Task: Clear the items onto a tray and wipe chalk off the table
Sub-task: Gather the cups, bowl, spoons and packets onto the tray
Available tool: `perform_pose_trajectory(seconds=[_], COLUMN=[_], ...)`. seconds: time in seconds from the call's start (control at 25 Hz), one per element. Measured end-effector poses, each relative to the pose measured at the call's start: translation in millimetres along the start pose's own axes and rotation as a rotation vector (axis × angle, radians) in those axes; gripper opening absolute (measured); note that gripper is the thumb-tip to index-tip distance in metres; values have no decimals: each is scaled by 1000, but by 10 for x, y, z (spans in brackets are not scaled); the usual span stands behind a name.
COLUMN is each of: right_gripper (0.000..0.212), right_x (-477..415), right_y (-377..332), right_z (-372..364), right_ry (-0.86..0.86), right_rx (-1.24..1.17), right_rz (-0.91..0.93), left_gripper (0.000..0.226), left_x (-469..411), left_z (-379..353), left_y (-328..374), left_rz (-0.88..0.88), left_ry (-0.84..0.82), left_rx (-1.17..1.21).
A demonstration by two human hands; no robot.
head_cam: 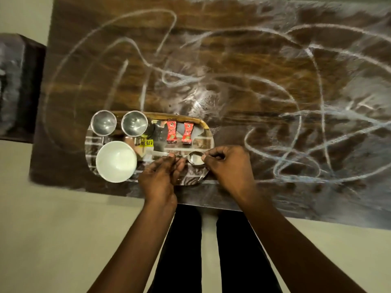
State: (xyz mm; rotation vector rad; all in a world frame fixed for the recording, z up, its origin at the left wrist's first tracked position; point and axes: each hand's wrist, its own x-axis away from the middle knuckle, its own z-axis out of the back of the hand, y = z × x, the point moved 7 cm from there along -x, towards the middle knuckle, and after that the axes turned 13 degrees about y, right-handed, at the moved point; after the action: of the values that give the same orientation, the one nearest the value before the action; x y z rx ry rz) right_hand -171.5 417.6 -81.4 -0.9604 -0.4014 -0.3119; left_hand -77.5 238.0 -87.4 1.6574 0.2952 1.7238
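A shiny oval metal tray (203, 123) lies on the near left part of the wooden table (211, 60). On it stand two steel cups (103, 123) (134, 123), a white bowl (116, 161) and two red sachets (171, 132) (186, 133). A steel spoon (195, 158) lies across the tray's near right part. My left hand (160, 178) pinches its handle, and my right hand (228, 166) pinches the rim of its bowl end. White chalk scribbles (296, 102) cover most of the tabletop.
A yellow price sticker (146, 142) sits on the tray. A dark chair or stool (19, 87) stands off the table's left end. My legs (211, 250) stand at the near table edge on a pale floor.
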Motion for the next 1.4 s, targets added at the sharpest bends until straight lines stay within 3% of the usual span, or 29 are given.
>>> perform_pose_trajectory(seconds=[0.4,1.04,1.4], right_gripper=[11,10,12], right_x=[-46,-77,-21], right_y=[-129,-122,-139], right_z=[-93,-161,-120], right_ry=[68,99,127], right_rx=[178,139,100], right_rz=[123,100,121], left_gripper=[2,15,8], left_x=[-195,-284,-206], left_z=[-25,-14,-1], left_y=[3,-25,-11], left_rz=[63,65,60], left_ry=[19,71,61], left_rx=[-47,-73,-98])
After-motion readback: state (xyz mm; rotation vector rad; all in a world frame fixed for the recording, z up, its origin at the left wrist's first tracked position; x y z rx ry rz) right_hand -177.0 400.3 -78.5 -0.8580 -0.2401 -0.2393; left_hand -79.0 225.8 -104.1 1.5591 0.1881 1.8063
